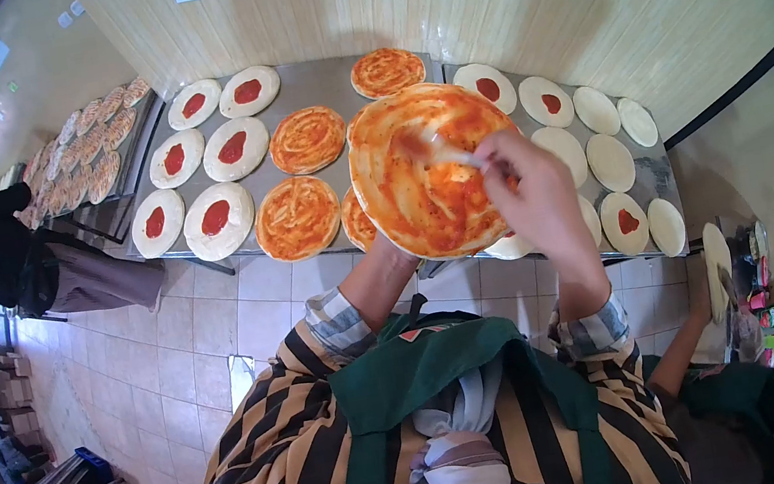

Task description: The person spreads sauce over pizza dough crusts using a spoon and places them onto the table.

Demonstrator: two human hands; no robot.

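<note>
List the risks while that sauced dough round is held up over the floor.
1. The round sauce-covered dough base rests only on the left hand, out past the edge of the metal table; it might sag or slide onto the tiled floor.
2. The right hand presses a pale spoon into it; hard strokes may tear the dough.
3. Sauce could drip onto the green apron.

steel table (321, 80), sauced pizza bases (217, 220)

Bright, even daylight from windows at left — strong fisheye bending and black vignette at the edges, slight softness.
</note>
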